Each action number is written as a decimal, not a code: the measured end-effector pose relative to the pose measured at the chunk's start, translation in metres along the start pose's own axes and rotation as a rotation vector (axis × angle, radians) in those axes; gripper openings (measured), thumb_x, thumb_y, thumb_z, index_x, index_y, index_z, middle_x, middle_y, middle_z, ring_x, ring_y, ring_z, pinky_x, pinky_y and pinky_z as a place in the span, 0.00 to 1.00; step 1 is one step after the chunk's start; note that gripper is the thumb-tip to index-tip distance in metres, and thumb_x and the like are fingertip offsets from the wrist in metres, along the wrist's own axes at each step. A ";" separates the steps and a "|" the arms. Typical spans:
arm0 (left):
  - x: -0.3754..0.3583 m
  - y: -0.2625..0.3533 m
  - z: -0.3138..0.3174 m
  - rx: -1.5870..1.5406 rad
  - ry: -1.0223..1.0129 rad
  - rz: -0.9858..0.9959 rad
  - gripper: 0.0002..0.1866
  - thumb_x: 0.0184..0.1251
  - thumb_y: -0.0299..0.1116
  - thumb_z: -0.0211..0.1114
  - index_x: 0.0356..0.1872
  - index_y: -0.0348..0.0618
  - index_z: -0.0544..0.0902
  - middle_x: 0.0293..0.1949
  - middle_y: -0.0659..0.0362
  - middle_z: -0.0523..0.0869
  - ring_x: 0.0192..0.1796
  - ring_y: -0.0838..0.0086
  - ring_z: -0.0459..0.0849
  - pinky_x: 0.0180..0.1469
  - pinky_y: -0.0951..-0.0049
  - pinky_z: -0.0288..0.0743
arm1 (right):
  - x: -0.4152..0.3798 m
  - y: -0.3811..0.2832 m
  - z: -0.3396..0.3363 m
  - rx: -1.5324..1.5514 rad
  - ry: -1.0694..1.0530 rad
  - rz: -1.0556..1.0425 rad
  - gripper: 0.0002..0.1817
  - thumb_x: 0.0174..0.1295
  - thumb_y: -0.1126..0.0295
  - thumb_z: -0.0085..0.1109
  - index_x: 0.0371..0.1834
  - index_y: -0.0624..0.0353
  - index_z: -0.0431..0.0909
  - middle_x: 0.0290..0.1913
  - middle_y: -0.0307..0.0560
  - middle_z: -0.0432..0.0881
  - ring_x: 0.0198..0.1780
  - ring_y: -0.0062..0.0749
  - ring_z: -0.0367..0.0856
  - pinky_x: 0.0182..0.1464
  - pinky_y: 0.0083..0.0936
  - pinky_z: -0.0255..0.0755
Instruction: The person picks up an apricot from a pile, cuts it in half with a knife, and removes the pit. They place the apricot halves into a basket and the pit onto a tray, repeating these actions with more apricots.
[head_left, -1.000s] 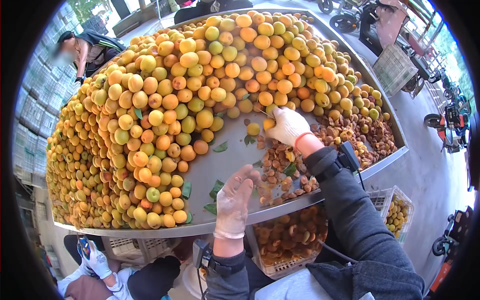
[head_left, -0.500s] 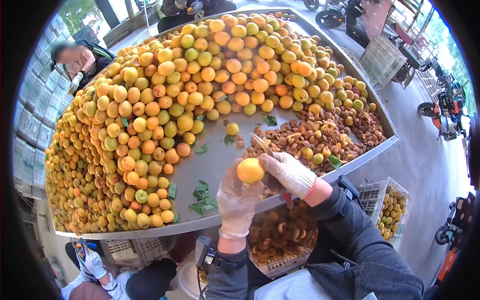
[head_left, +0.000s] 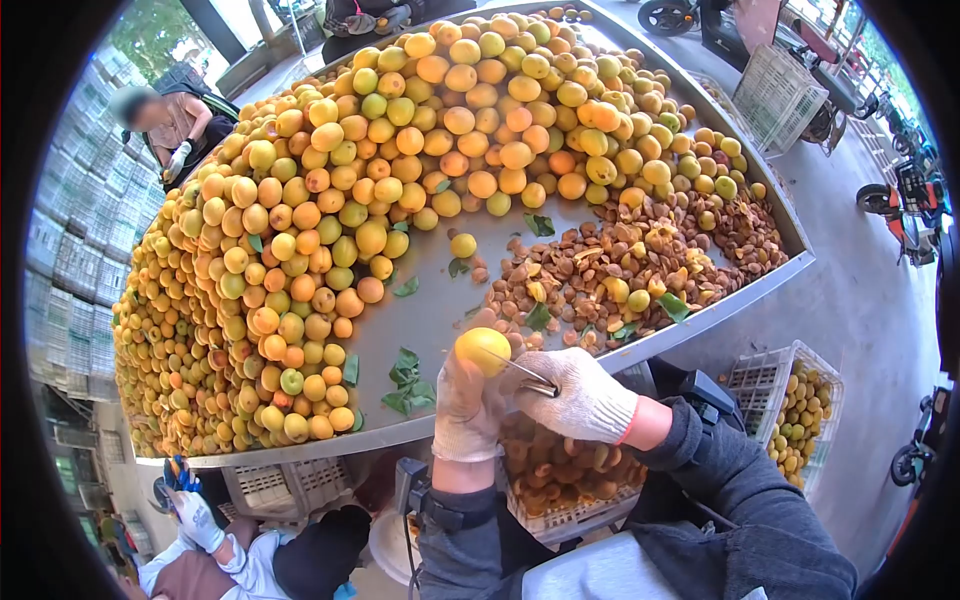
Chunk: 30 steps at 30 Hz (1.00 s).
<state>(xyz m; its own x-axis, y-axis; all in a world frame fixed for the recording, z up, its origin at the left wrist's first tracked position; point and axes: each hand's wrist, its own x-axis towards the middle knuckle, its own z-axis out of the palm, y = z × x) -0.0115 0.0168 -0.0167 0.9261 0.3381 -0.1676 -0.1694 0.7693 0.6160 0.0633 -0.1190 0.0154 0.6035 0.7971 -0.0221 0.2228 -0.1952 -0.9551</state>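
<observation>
A yellow-orange apricot [head_left: 482, 350] sits in the fingers of my left hand [head_left: 466, 412], which wears a whitish glove and is closed around it. My right hand [head_left: 588, 396], in a white knit glove with a red cuff edge, grips a small knife [head_left: 531, 373]. Its thin blade reaches left to the side of the apricot. Both hands are close together above the near edge of the metal table [head_left: 440, 290]. Directly below them, a crate of split apricots [head_left: 565, 475] is partly covered by my hands and arms.
A large heap of whole apricots [head_left: 330, 200] covers the table's left and back. Brown pits [head_left: 600, 270] lie at the right, with leaves [head_left: 407, 383] nearby. A crate of apricots [head_left: 800, 410] stands on the floor at right. Co-workers [head_left: 185, 125] sit around the table.
My hands have shifted slightly down, the left one also leftward. The knife has swung from pointing up to lying against the apricot. The view has tilted a little.
</observation>
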 end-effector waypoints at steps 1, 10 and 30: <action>0.000 -0.002 -0.002 0.082 0.012 -0.015 0.45 0.47 0.58 0.75 0.61 0.40 0.70 0.50 0.51 0.82 0.54 0.61 0.81 0.58 0.62 0.78 | -0.001 0.001 0.001 -0.007 -0.005 -0.003 0.10 0.56 0.69 0.59 0.40 0.57 0.81 0.33 0.55 0.83 0.37 0.52 0.83 0.40 0.35 0.77; -0.001 -0.004 0.002 0.288 0.062 0.063 0.43 0.46 0.58 0.77 0.57 0.35 0.74 0.48 0.52 0.84 0.49 0.67 0.83 0.53 0.67 0.78 | 0.002 -0.006 -0.002 -0.299 0.023 -0.009 0.16 0.54 0.69 0.58 0.48 0.54 0.81 0.35 0.56 0.83 0.39 0.54 0.82 0.41 0.41 0.77; -0.007 -0.005 0.034 0.864 0.048 0.468 0.33 0.46 0.31 0.80 0.54 0.32 0.77 0.47 0.60 0.77 0.51 0.70 0.82 0.55 0.71 0.77 | 0.013 0.019 -0.007 -0.353 -0.083 -0.034 0.14 0.55 0.67 0.58 0.45 0.53 0.81 0.34 0.55 0.84 0.37 0.53 0.83 0.40 0.40 0.77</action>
<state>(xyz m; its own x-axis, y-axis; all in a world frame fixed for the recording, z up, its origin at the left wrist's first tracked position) -0.0054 -0.0078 0.0069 0.8103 0.5441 0.2176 -0.1934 -0.1022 0.9758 0.0803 -0.1164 -0.0008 0.5302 0.8474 -0.0299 0.5011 -0.3415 -0.7951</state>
